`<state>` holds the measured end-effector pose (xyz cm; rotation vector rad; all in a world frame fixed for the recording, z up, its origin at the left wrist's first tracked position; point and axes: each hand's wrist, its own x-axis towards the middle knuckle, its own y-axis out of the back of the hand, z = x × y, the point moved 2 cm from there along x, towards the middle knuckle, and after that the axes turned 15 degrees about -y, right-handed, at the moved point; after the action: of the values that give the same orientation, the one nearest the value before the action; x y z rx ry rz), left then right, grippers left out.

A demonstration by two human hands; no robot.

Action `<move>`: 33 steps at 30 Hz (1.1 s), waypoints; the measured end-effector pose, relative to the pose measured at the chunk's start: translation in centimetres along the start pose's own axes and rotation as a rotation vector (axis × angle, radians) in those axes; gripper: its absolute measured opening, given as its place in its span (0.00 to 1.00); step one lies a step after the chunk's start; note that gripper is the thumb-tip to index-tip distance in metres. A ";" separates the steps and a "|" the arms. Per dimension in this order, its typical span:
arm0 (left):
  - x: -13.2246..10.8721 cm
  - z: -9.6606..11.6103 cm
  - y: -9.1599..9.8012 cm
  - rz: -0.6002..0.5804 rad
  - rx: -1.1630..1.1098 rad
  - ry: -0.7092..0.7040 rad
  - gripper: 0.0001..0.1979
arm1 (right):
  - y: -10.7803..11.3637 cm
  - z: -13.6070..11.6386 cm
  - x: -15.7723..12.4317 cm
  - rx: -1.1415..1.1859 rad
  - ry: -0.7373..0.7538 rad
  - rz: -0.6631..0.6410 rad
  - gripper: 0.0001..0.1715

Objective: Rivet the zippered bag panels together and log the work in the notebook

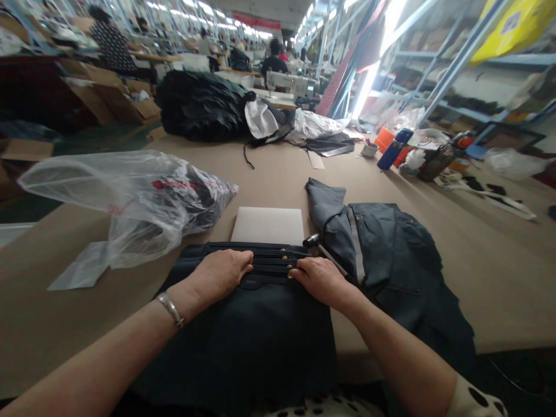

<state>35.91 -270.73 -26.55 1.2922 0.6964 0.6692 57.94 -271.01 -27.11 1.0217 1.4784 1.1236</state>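
Brown table [499,278] bears a dark panel [243,330], workshop [260,29] behind.

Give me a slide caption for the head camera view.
Left hand and right hand on a dark zippered piece, white slab beyond, translucent plastic bag off to the left.

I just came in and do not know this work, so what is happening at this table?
A person has both bare hands on a dark panel with several zips. The left hand is on the zip rows, and the right hand is beside the gold-coloured zip pulls; whether they pinch or only press is hard to tell. Beyond the panel lies a white rectangular piece. To the right are a hammer-like tool and a pile of dark pieces, and to the left a clear plastic bag.
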 end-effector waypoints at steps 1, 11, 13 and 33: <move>0.0 0.3 0.1 0.007 0.018 -0.004 0.08 | 0.0 0.0 0.1 -0.007 -0.002 -0.004 0.23; -1.6 4.9 -5.3 0.389 0.293 -0.239 0.26 | 0.3 0.8 0.0 0.071 -0.003 0.051 0.16; -1.9 4.7 -6.7 0.464 0.311 -0.249 0.27 | 1.2 2.6 0.0 0.134 -0.032 0.116 0.12; -1.5 4.0 -6.1 0.475 0.185 -0.167 0.18 | 7.1 15.9 -0.2 0.863 -0.540 0.513 0.13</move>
<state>38.39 -275.24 -31.94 1.6873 0.3164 0.8801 74.00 -267.20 -21.62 2.1945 1.2692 0.4065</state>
